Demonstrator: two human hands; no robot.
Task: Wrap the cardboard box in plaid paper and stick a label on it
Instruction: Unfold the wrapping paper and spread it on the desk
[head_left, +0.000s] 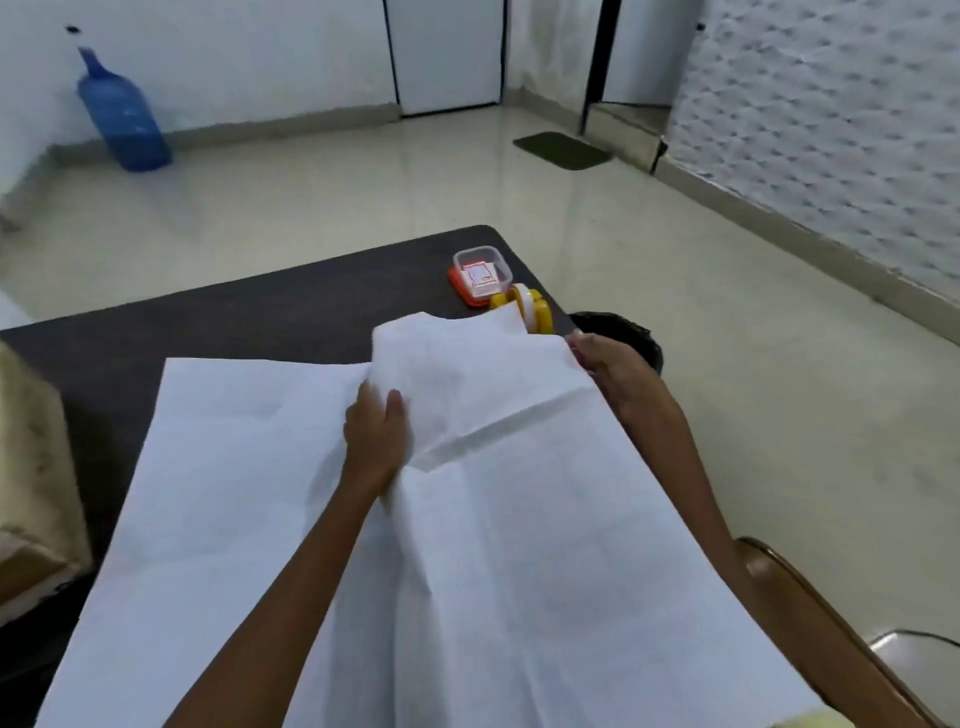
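White paper (249, 493) — dark table (260, 306), blue bottle (122, 117).

One wide-angle view, from the person's head, faces forward and steeply down; the sheet of paper (519, 571) on the dark worktop (234, 322) lies close beneath the lens and fills the lower half; both forearms (291, 597) enter from the bottom edge; farther off, the floor (363, 197), a blue bottle (122, 119) and the walls (234, 52) curve across the top.

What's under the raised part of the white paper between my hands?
Nothing under it shows. The paper humps over something it fully covers, with the left hand and right hand holding it. The dark table shows only beyond the sheet's edges.
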